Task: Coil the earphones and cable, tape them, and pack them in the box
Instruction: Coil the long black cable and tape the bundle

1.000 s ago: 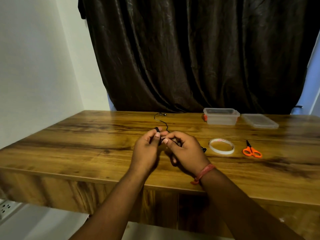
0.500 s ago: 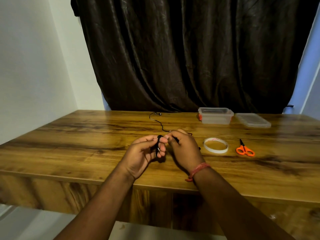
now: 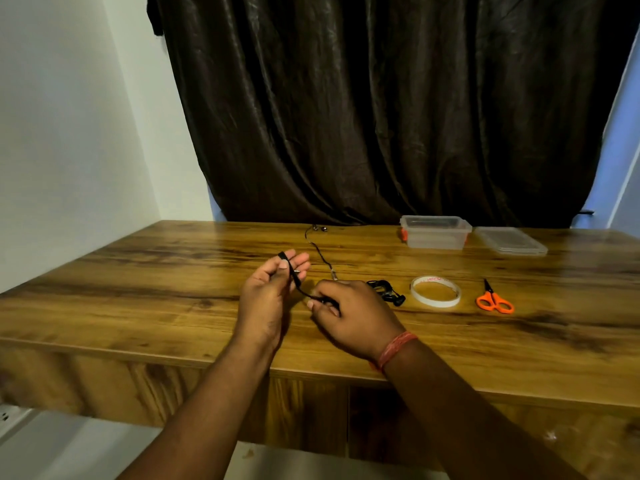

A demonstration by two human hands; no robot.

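A thin black earphone cable (image 3: 297,282) stretches between my two hands above the wooden table (image 3: 156,289). My left hand (image 3: 268,299) is raised, palm toward me, with the cable looped over a fingertip and held there by the thumb. My right hand (image 3: 353,317) pinches the cable lower down, just right of the left hand. From the hands the cord trails back across the table to the earbuds (image 3: 320,229) near the far edge. A small black cable bundle (image 3: 382,289) lies just right of my right hand. The clear plastic box (image 3: 434,232) stands open at the back right.
A roll of clear tape (image 3: 435,292) lies right of the black bundle, and orange-handled scissors (image 3: 493,301) lie farther right. The box's lid (image 3: 510,240) rests beside the box. A dark curtain hangs behind the table, and a white wall stands to the left.
My hands have drawn apart, the left lifting and opening its fingers and the right dropping lower, so the cable now stretches between them. The black bundle has come into view.
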